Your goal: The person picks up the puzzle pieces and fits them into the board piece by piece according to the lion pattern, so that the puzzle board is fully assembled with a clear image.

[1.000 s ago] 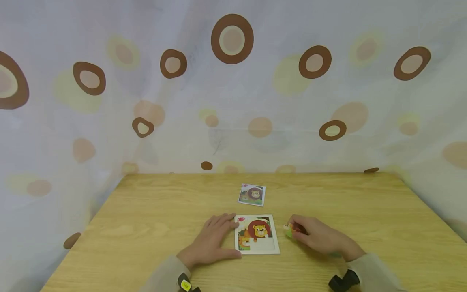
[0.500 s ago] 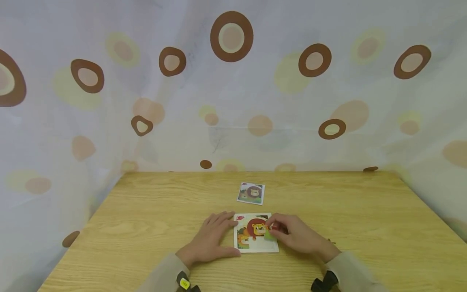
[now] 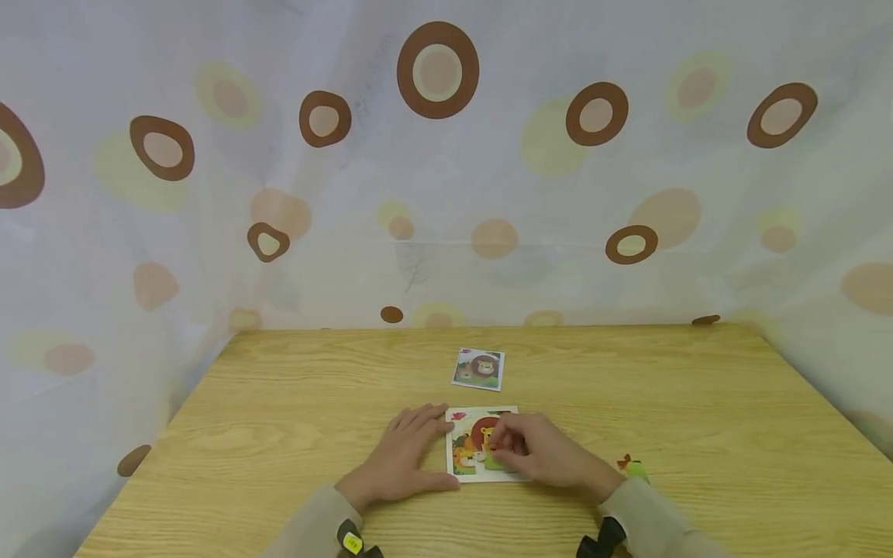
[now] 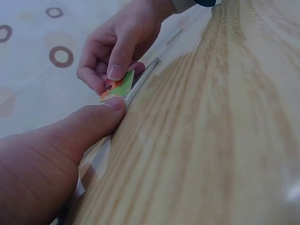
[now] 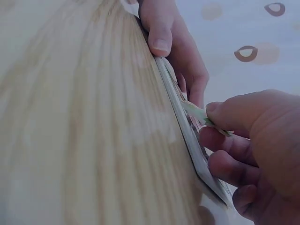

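Note:
A white-framed lion puzzle (image 3: 453,446) lies on the wooden table, part of its picture in place and the right side partly covered by a hand. My left hand (image 3: 405,457) rests along its left edge, thumb at the near corner and fingers spread toward the far one. Between thumb and fingertips, my right hand (image 3: 540,453) pinches a green and orange puzzle piece (image 4: 123,86) over the lower part of the board. In the right wrist view that piece (image 5: 197,112) is tilted, one end low against the puzzle.
Behind the board lies a small card (image 3: 478,369) with the same lion picture. Another puzzle piece (image 3: 633,468), green and red, sits on the table beside the right forearm. A patterned cloth (image 3: 446,194) hangs behind the table.
My right hand has moved left from beside the board to over it, carrying the puzzle piece. A loose piece by the right sleeve has come into view. The left hand stays put.

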A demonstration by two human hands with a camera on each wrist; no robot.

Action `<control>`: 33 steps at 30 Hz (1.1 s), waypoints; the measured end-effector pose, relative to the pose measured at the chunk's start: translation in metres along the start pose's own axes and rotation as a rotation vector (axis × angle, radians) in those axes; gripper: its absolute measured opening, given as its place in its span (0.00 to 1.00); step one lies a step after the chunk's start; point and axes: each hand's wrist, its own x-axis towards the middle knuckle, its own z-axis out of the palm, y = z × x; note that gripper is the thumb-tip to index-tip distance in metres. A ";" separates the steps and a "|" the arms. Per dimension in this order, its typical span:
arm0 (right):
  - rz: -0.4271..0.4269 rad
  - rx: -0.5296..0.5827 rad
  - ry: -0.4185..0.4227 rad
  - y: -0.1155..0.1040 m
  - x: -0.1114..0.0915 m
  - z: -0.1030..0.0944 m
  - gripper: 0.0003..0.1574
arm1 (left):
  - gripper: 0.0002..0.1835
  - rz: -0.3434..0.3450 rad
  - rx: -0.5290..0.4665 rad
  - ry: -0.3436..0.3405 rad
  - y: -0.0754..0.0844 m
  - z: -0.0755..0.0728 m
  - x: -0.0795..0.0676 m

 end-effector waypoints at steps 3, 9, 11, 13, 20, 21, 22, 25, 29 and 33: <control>0.026 -0.010 -0.003 -0.001 0.002 0.004 0.03 | 0.39 0.006 -0.002 0.005 -0.001 0.000 -0.001; -0.004 -0.067 0.018 -0.003 0.006 0.010 0.02 | 0.39 0.023 -0.006 0.021 -0.001 0.001 0.000; -0.005 -0.089 0.026 -0.005 0.007 0.011 0.02 | 0.39 0.023 -0.008 0.021 -0.001 0.000 0.000; 0.007 -0.109 0.029 -0.008 0.008 0.012 0.02 | 0.39 0.026 -0.010 0.024 -0.001 0.000 0.000; 0.084 -0.195 0.023 -0.019 0.008 0.014 0.05 | 0.39 0.026 -0.015 0.024 0.000 -0.001 0.000; 0.093 -0.211 0.027 -0.021 0.008 0.014 0.06 | 0.39 0.022 -0.015 0.022 0.000 -0.001 0.000; 0.102 -0.226 0.031 -0.022 0.007 0.014 0.07 | 0.39 0.018 -0.014 0.020 0.000 -0.001 0.000; 0.108 -0.244 0.042 -0.023 0.007 0.015 0.08 | 0.39 0.008 -0.008 0.013 0.000 0.000 0.000; 0.059 -0.225 0.045 -0.022 0.007 0.015 0.08 | 0.39 0.003 -0.008 0.009 0.001 -0.001 0.000; 0.032 -0.207 0.033 -0.019 0.007 0.015 0.07 | 0.39 0.010 -0.015 0.013 0.001 -0.001 0.000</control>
